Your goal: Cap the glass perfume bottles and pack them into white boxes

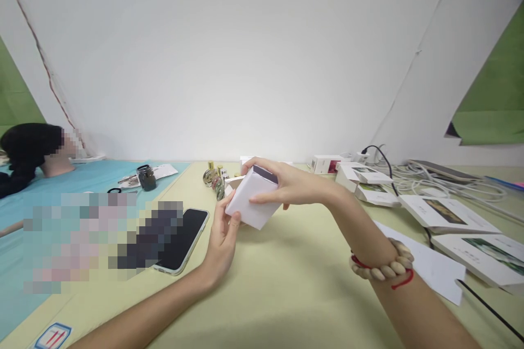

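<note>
Left hand (223, 248) fingers pinch lower left corner of white box (250, 200); right hand (292, 182) fingers clasp its upper part. Box tilted, above surface (295, 289). Small bottles (210, 177) behind, partly hidden by box and hands. Phone (184, 242) near left wrist. White sheet (434, 267) partly behind right forearm; flat boxes (429, 217) farther right. Jar (146, 178) on blue cloth (16, 305), left.

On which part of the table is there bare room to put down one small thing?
The widest bare yellow tabletop lies between the left forearm and right forearm, nearer than the held white box. Crowded: flat boxes and cables at right; small bottles beyond the white box, leftward; a phone at left.
</note>
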{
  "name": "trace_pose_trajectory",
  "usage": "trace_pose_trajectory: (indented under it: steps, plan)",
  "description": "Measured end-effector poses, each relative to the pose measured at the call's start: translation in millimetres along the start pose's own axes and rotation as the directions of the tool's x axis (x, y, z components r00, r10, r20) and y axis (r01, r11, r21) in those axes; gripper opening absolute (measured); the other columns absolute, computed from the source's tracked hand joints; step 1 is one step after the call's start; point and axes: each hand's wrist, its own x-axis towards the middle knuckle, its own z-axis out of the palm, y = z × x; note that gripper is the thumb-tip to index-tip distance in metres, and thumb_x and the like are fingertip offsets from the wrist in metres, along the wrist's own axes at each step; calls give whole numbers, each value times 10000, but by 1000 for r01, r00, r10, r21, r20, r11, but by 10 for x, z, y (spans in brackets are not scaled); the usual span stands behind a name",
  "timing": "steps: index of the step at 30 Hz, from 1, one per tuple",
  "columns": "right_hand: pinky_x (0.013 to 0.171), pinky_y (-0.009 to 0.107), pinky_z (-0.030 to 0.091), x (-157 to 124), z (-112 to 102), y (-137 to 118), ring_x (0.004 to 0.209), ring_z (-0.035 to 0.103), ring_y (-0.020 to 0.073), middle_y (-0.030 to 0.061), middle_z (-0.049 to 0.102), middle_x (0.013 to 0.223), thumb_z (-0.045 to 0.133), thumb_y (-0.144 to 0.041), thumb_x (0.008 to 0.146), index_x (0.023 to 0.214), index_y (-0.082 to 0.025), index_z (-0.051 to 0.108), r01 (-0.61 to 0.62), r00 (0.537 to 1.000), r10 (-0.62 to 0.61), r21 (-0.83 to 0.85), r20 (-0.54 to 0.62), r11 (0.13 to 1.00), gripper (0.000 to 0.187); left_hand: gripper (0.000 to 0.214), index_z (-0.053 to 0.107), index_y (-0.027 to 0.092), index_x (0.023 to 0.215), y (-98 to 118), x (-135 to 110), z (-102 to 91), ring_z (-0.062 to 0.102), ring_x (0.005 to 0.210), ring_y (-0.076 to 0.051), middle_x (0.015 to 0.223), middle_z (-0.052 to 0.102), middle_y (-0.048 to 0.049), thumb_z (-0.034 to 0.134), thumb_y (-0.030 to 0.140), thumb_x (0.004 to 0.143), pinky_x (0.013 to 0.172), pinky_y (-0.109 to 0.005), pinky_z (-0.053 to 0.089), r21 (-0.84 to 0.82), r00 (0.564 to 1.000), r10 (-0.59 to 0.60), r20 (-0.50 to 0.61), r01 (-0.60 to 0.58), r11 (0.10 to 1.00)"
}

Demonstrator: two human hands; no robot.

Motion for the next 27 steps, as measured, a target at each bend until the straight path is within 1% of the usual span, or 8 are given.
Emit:
trace_pose_trajectory:
  steps: [2,5,7,9,13,17,22,27]
  plan:
    - [433,130,399,-35,-40,10,732,522,109,39,519,1031,555,-399,717,1153,-289,408,-4,999,3,-28,-44,1000,473,393,366,266,1207,2,15,-27,386,1171,-212,1276,393,-69,453,375,839,949,-364,343,198,994,93,-55,-80,977]
    - [441,143,379,-74,-97,49,683,508,102,34,534,944,544,-384,728,1149,-279,402,-26,986,13,-77,-164,997,456,574,320,276,1240,-13,59,-85,304,1212,-248,1292,357,-77,589,379,743,990,-415,242,509,958,223,-181,-103,854]
    - [448,151,370,-81,-118,76,652,499,96,27,535,896,527,-405,744,1155,-280,385,-34,974,16,-77,-228,996,452,675,262,276,1270,-41,100,-122,288,1211,-261,1309,321,-90,621,390,710,973,-426,241,598,942,257,-217,-79,797]
    - [453,154,363,-69,-115,88,629,491,87,19,528,865,507,-431,761,1160,-281,368,-16,966,2,-49,-260,999,448,698,237,268,1280,-81,140,-152,294,1201,-262,1312,310,-99,616,400,709,953,-423,253,628,945,253,-206,-70,775]
    - [462,151,349,-5,-55,70,608,467,70,6,503,830,506,-441,769,1144,-267,362,96,953,-89,9,-288,995,438,619,250,260,1275,-153,191,-183,343,1167,-251,1245,401,-102,555,408,757,889,-395,317,576,982,127,-138,-25,817]
    - [512,154,354,67,11,79,640,454,65,-7,486,806,520,-374,770,1124,-249,379,188,931,-171,21,-324,982,402,556,251,257,1267,-152,201,-179,412,1120,-237,1116,505,-97,504,407,794,804,-348,388,394,996,-41,-82,70,916]
    - [542,168,354,97,17,153,641,453,67,-11,502,801,522,-317,763,1141,-240,401,182,938,-180,-22,-295,983,404,508,167,257,1261,-115,182,-139,490,1060,-171,1136,500,-87,440,355,844,877,-344,381,215,1000,-9,6,7,977]
    - [528,171,365,40,-54,173,705,495,94,25,545,948,524,-347,760,1187,-256,389,124,973,-132,-56,-191,991,457,444,178,257,1204,-155,161,-121,509,1016,-163,1127,486,-88,425,360,850,863,-347,395,210,1000,-21,20,16,978]
